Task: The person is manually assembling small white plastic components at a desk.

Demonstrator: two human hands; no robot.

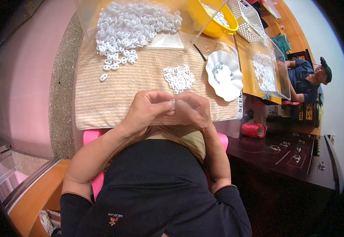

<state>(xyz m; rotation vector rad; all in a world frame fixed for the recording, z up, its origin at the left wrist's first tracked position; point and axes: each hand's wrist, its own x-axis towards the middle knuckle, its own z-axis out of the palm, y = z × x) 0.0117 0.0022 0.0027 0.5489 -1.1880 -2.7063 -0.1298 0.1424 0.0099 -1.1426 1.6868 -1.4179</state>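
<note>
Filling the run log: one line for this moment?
left hand and right hand: together, pinching small white piece | small white pile ahead | towel beneath

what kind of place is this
Probably a small hand-assembly workshop: heaps of white plastic parts on a striped cloth, sorting bins, and both hands joining a small part.

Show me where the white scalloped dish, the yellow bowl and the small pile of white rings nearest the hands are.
White scalloped dish (228, 85): head view, on its bare lower inside.
Yellow bowl (203, 19): head view, on its near outer wall.
Small pile of white rings (180, 78): head view, on the pile's middle.
</note>
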